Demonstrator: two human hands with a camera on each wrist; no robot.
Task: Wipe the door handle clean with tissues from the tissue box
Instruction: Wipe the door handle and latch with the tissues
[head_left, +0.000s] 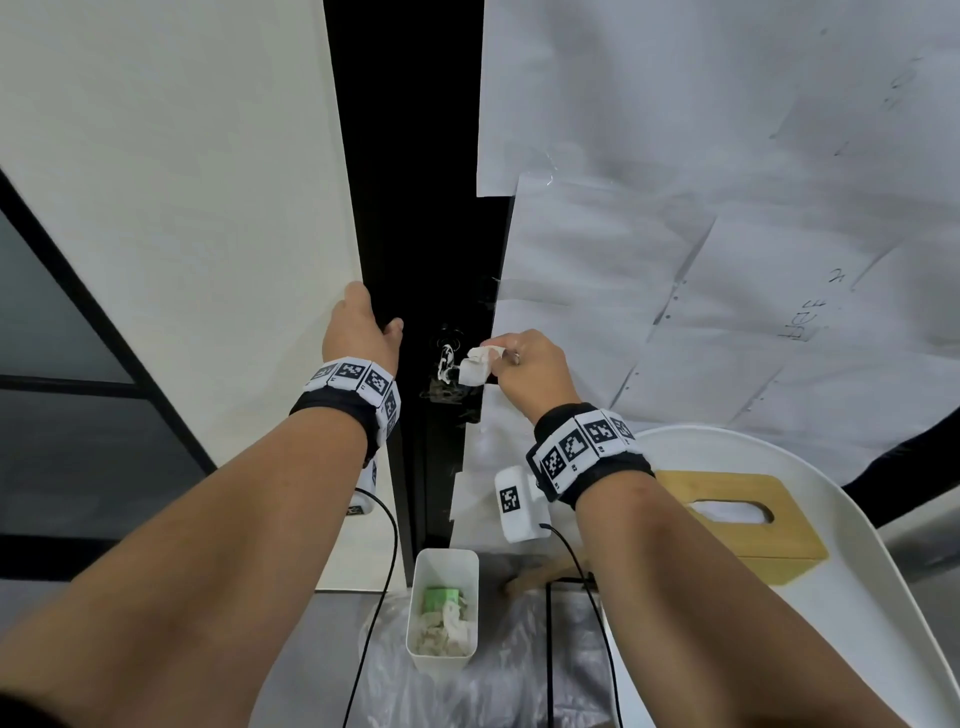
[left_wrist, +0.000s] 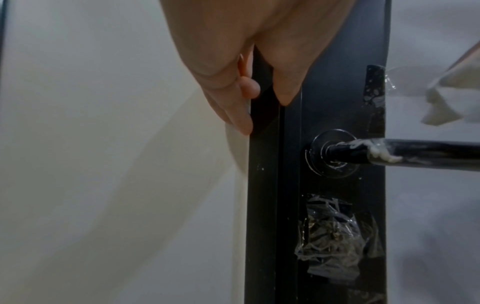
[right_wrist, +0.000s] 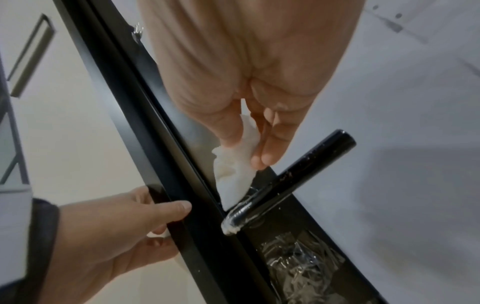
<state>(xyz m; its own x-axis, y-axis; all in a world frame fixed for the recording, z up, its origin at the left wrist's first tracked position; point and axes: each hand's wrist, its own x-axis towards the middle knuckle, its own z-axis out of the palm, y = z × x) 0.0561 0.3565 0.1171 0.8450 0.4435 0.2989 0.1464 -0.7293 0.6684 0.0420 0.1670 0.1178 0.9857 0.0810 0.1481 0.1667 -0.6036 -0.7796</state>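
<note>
A black lever door handle (right_wrist: 298, 176) juts from the black door edge (left_wrist: 262, 185), smeared with white paste near its base (left_wrist: 381, 153). My right hand (head_left: 524, 371) pinches a folded white tissue (head_left: 477, 367) and holds it against the handle close to the base; the tissue (right_wrist: 233, 170) hangs from thumb and fingers. My left hand (head_left: 358, 327) grips the door edge, fingers curled round it (left_wrist: 241, 111), thumb on the front face (right_wrist: 179, 207). The bamboo-topped tissue box (head_left: 737, 519) sits on a white table at lower right.
A white bin (head_left: 441, 608) holding used tissues and a green item stands on the floor below the handle, on clear plastic sheeting (head_left: 493, 691). White paper sheets (head_left: 701, 208) cover the door. Crumpled clear tape (left_wrist: 335, 236) sticks below the handle rosette. The white table rim (head_left: 810, 467) lies right.
</note>
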